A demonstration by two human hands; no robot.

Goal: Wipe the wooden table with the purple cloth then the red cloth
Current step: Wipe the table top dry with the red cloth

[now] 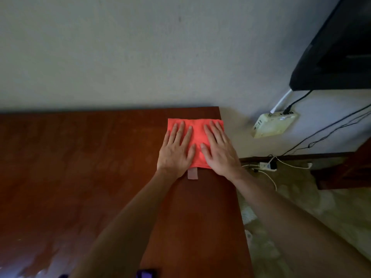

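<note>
Red cloth (197, 141) is pressed flat at the far right corner of the wooden worktop (80, 167) under left hand (176, 151) and right hand (218, 151), both open, fingers spread.

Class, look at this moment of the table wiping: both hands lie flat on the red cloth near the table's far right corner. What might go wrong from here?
1. The red cloth already overhangs the wooden table's right edge; a push rightward may slide it off.
2. The right hand sits by that edge and could slip off.
3. The cloth's tag trails loose and may bunch underneath.
</note>
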